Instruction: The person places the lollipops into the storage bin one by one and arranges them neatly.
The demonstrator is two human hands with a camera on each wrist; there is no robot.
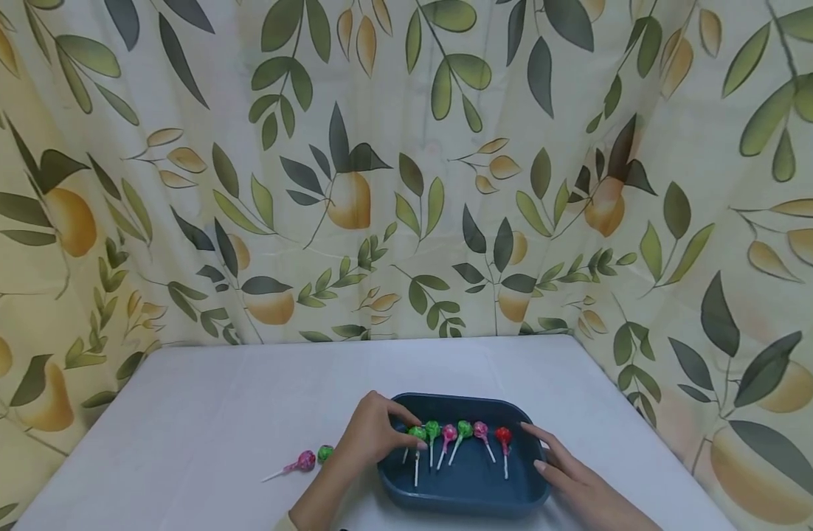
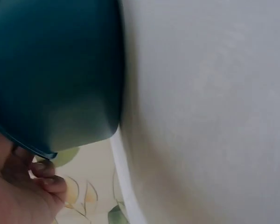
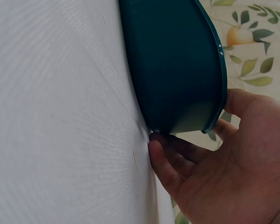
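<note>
In the head view, my left hand (image 1: 375, 431) reaches over the left end of a dark blue tray (image 1: 466, 498), pinching a green-wrapped lollipop (image 1: 417, 434) between thumb and fingers, its white stick pointing down. Beside it in the tray lie a row of several lollipops, green, pink and, at the right, a red lollipop (image 1: 504, 436). My right hand (image 1: 572, 476) holds the tray's right end; the right wrist view has its fingers (image 3: 165, 170) curled by the tray's lower edge and rim. The left wrist view catches part of my left hand (image 2: 25, 191) by the rim, the lollipop hidden there.
Left of the tray, a pink lollipop (image 1: 306, 461) and a green lollipop (image 1: 324, 453) lie on the white tabletop (image 1: 214, 413), the green one beside my left forearm. A curtain (image 1: 406, 184) printed with leaves and fruit hangs behind the table.
</note>
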